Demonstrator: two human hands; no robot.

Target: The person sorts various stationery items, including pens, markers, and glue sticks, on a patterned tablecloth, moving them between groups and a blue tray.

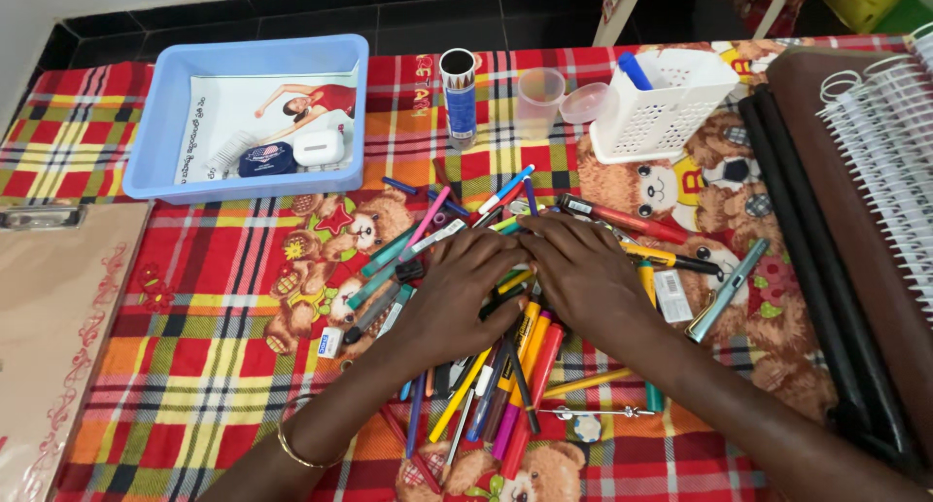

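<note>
Fingers of both my hands lie flat and spread, gripping nothing — left hand [457, 293] and right hand [583, 274] press down on the heap of pens [505, 356] near the middle of the tablecloth [194, 366]. Pens look light, stiff, smooth — likely to roll. I judge that bunching them by the barrels at mid-length would hold best.
</note>
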